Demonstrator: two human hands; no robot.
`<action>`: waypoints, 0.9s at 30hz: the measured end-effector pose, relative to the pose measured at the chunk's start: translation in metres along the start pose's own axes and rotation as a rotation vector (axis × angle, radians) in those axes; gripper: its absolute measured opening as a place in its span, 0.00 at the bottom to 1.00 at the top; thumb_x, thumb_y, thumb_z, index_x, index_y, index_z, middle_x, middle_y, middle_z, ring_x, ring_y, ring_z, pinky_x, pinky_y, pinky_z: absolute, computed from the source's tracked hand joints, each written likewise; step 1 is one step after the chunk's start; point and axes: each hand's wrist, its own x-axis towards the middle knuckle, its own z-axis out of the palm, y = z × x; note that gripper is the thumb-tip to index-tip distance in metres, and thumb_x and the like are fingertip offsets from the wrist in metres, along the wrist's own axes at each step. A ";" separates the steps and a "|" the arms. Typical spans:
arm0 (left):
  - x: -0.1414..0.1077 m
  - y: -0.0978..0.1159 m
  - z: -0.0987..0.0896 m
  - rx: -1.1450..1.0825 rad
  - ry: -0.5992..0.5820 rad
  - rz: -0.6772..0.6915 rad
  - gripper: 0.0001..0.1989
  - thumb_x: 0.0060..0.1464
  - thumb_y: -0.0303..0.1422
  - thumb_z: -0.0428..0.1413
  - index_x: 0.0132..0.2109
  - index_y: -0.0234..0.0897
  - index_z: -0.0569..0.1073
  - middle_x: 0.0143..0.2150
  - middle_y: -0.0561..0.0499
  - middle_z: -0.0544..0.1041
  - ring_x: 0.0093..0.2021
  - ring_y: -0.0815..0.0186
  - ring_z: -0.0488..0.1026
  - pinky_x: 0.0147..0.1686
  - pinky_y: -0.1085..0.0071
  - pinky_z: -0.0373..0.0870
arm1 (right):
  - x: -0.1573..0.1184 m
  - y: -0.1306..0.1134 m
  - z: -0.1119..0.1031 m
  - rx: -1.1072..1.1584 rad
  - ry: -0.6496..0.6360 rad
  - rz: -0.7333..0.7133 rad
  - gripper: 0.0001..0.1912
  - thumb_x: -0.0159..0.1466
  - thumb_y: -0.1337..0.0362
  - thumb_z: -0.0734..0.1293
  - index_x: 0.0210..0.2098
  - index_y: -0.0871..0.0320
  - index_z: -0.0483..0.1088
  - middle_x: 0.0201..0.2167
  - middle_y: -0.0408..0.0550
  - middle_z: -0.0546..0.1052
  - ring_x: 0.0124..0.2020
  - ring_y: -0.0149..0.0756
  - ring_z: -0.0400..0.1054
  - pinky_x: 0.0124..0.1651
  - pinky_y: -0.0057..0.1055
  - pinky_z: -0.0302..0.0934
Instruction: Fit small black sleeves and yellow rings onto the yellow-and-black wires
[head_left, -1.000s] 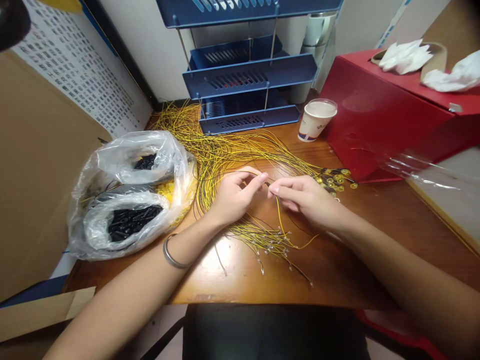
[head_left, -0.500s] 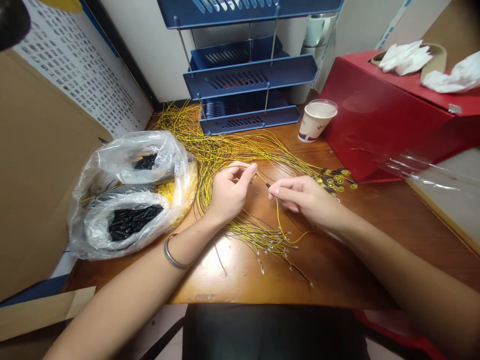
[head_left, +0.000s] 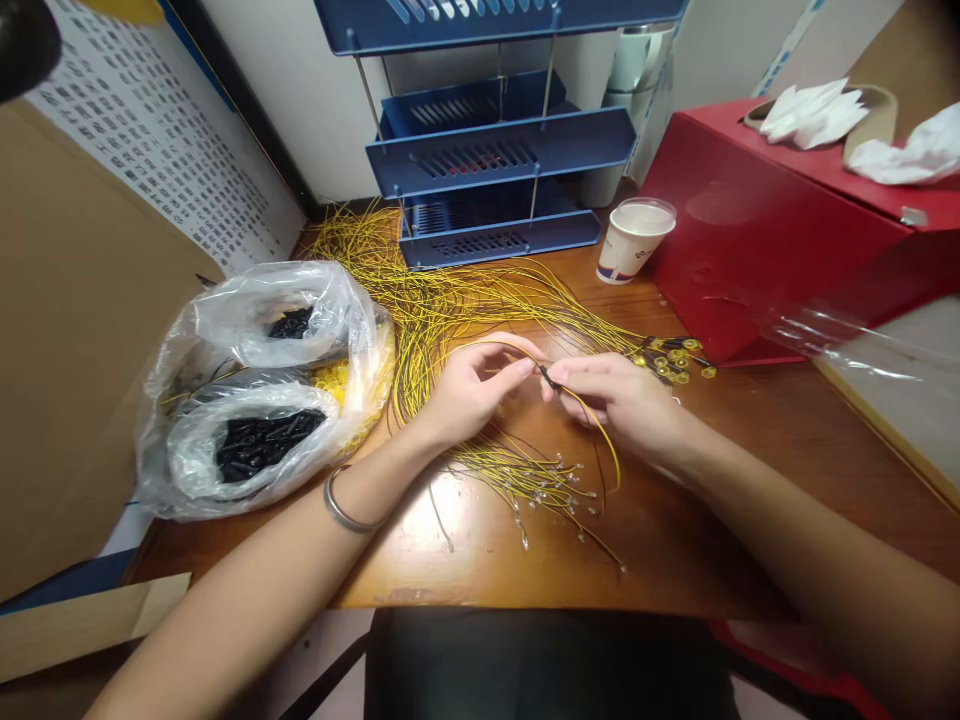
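My left hand (head_left: 474,388) is closed in a pinch on a yellow wire (head_left: 612,450), close to a small black sleeve (head_left: 549,377). Thumb and forefinger of my right hand (head_left: 619,398) grip that sleeve from the other side, so the fingertips of both hands nearly meet. The wire runs through the sleeve, and its loose part hangs in a curve below my right hand. Under my hands lies a bundle of yellow and dark wires (head_left: 495,470) with bright metal tips. Farther right, behind my right hand, other wires end in black sleeves with yellow caps (head_left: 675,358).
On the left a clear plastic bag (head_left: 161,440) holds black sleeves (head_left: 266,442) and yellow caps (head_left: 330,380). Blue tray shelves (head_left: 502,155) stand at the back. A paper cup (head_left: 636,240) stands beside a red box (head_left: 750,230) with tissues on top.
My left hand has shifted right along the wire, its fingertips coming up to the black sleeve. The loose wire now bows farther right below my right hand.
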 end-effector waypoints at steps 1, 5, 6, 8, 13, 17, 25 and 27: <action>0.000 0.001 0.000 0.007 0.007 0.003 0.10 0.57 0.35 0.60 0.41 0.32 0.76 0.30 0.50 0.77 0.28 0.71 0.72 0.29 0.75 0.68 | 0.000 0.000 0.000 0.010 0.001 0.003 0.12 0.60 0.60 0.63 0.26 0.61 0.72 0.12 0.39 0.59 0.16 0.25 0.48 0.23 0.30 0.38; 0.000 0.001 0.001 0.044 0.025 0.018 0.10 0.57 0.36 0.60 0.42 0.32 0.77 0.35 0.48 0.79 0.31 0.71 0.74 0.29 0.76 0.69 | -0.001 0.002 0.000 0.074 -0.003 0.031 0.12 0.61 0.61 0.63 0.27 0.61 0.71 0.12 0.39 0.59 0.16 0.25 0.47 0.22 0.30 0.37; 0.000 0.000 0.001 0.051 0.027 0.017 0.11 0.57 0.36 0.60 0.42 0.32 0.77 0.36 0.47 0.80 0.32 0.70 0.74 0.29 0.76 0.69 | -0.001 0.002 0.000 0.104 -0.001 0.043 0.12 0.61 0.61 0.62 0.27 0.61 0.71 0.12 0.39 0.59 0.15 0.25 0.46 0.22 0.30 0.37; 0.001 -0.001 0.000 0.063 0.039 0.010 0.11 0.58 0.36 0.60 0.42 0.32 0.78 0.37 0.46 0.80 0.33 0.70 0.75 0.30 0.76 0.70 | -0.001 0.004 0.001 0.181 0.006 0.072 0.11 0.62 0.62 0.62 0.27 0.61 0.70 0.11 0.39 0.58 0.14 0.25 0.44 0.22 0.30 0.36; 0.002 -0.006 0.000 0.070 0.055 0.002 0.09 0.59 0.35 0.59 0.43 0.33 0.79 0.39 0.46 0.82 0.37 0.68 0.78 0.32 0.76 0.72 | 0.001 0.007 0.002 0.349 -0.038 0.133 0.12 0.65 0.62 0.60 0.27 0.60 0.67 0.11 0.37 0.55 0.14 0.24 0.39 0.20 0.29 0.32; 0.003 -0.008 0.000 0.075 0.060 0.012 0.09 0.60 0.34 0.58 0.43 0.35 0.80 0.39 0.48 0.82 0.41 0.68 0.79 0.39 0.75 0.74 | 0.003 0.007 -0.001 0.394 -0.058 0.149 0.12 0.66 0.62 0.60 0.27 0.59 0.66 0.11 0.36 0.55 0.14 0.23 0.38 0.20 0.28 0.32; 0.002 -0.006 0.000 0.168 0.082 0.050 0.09 0.59 0.33 0.58 0.42 0.34 0.81 0.41 0.46 0.83 0.42 0.66 0.79 0.47 0.71 0.75 | 0.002 0.006 -0.001 0.411 -0.067 0.152 0.12 0.65 0.61 0.61 0.28 0.60 0.66 0.11 0.36 0.55 0.13 0.23 0.39 0.19 0.28 0.32; 0.002 -0.005 -0.001 0.184 0.084 0.055 0.09 0.59 0.33 0.59 0.41 0.34 0.81 0.41 0.46 0.83 0.42 0.66 0.79 0.48 0.70 0.75 | 0.002 0.006 0.000 0.417 -0.074 0.158 0.12 0.66 0.62 0.61 0.28 0.60 0.66 0.11 0.36 0.55 0.13 0.23 0.38 0.19 0.28 0.32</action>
